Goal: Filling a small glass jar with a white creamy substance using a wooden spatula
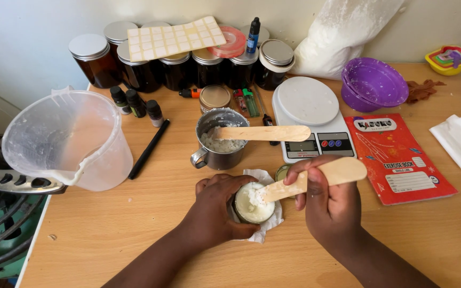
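Note:
My left hand [213, 208] wraps around a small round jar [254, 204] filled with white cream, which stands on a white tissue [267, 229]. My right hand [329, 200] holds a flat wooden stick [316, 180], its tip dipped into the cream in the jar. Just behind the jar stands a metal mug [219, 140] with white wax-like mix in it, and a second wooden stick [263, 133] lies across its rim.
A large clear plastic jug [70, 140] stands at left, a white kitchen scale [310, 114] and a red exercise book [399, 157] at right. Dark amber jars [177, 66], small bottles, a black pen [149, 149], purple bowls [373, 84] and a white bag sit behind.

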